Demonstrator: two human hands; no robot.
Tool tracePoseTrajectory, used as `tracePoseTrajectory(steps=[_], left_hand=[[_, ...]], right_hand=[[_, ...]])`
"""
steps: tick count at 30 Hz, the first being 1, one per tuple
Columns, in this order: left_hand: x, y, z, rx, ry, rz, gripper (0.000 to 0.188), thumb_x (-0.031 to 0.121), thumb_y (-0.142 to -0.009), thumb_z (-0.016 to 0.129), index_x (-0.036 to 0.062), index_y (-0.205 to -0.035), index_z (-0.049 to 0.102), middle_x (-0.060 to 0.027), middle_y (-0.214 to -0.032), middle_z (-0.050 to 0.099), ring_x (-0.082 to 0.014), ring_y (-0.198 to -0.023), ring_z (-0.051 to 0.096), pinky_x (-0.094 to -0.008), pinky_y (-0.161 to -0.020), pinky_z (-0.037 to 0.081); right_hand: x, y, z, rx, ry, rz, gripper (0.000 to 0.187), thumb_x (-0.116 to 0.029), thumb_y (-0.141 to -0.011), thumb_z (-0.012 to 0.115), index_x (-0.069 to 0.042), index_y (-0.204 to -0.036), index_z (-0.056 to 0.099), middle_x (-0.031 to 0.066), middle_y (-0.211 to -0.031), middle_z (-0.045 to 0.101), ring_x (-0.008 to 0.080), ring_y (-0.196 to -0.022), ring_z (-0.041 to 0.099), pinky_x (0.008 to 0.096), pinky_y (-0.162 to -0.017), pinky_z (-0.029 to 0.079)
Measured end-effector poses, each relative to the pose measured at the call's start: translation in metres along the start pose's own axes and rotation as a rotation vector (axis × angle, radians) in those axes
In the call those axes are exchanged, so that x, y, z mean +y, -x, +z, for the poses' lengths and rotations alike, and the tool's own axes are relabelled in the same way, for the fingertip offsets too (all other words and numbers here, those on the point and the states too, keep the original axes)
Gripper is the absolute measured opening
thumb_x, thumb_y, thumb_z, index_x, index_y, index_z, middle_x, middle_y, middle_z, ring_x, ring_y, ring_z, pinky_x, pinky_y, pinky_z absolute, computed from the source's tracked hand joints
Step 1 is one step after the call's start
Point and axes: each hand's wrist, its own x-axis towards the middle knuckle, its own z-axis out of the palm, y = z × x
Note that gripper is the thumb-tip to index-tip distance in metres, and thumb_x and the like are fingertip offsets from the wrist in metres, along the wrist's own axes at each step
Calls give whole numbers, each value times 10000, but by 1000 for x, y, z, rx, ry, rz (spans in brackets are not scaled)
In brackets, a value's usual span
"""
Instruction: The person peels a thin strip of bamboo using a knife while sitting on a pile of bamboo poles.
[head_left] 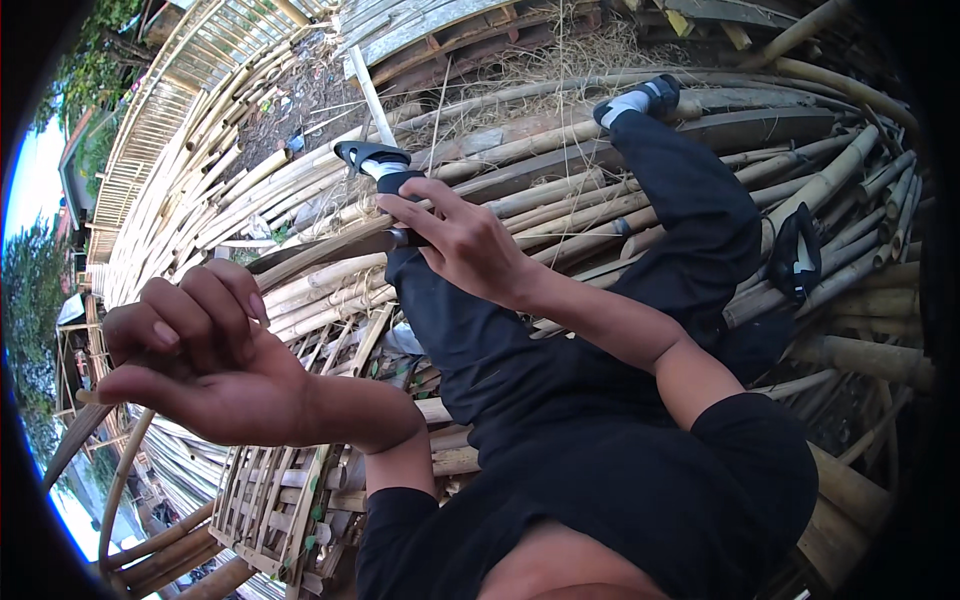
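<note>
Left hand (200, 360), nearest me, clenched round a thin bamboo strip (85, 440) at near left, which I judge light, springy, splintery, best gripped mid-length; right hand (455, 240) grasps a dark blade (330, 250) further off.

Bamboo poles (560, 190) crowd all around, open air above legs (690, 230)
</note>
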Motion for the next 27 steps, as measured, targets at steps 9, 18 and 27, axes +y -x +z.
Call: tracePoseTrajectory(steps=[9, 18, 27], left_hand=[[-11, -14, -6, 187, 85, -9, 468, 508, -893, 435, 127, -646, 322, 39, -541, 200, -74, -466, 153, -241, -428, 156], [-21, -23, 4, 199, 195, -20, 515, 546, -904, 360, 150, -600, 235, 44, -519, 181, -59, -439, 86, -229, -376, 89], [-32, -27, 34, 503, -90, 117, 499, 503, -935, 329, 162, -591, 209, 49, -499, 149, -67, -446, 78, -235, -382, 88]], right_hand=[[16, 109, -22, -224, -257, 577, 182, -101, -820, 594, -10, -970, 546, 111, -735, 544, 246, -648, 577, 320, -585, 460], [11, 81, -25, -96, -375, 771, 274, -231, -931, 459, 21, -859, 540, 83, -615, 557, 149, -559, 543, 296, -549, 416], [-4, 43, -13, -108, -339, 642, 282, -260, -935, 453, 6, -847, 478, 188, -584, 514, 402, -598, 531, 431, -519, 379]])
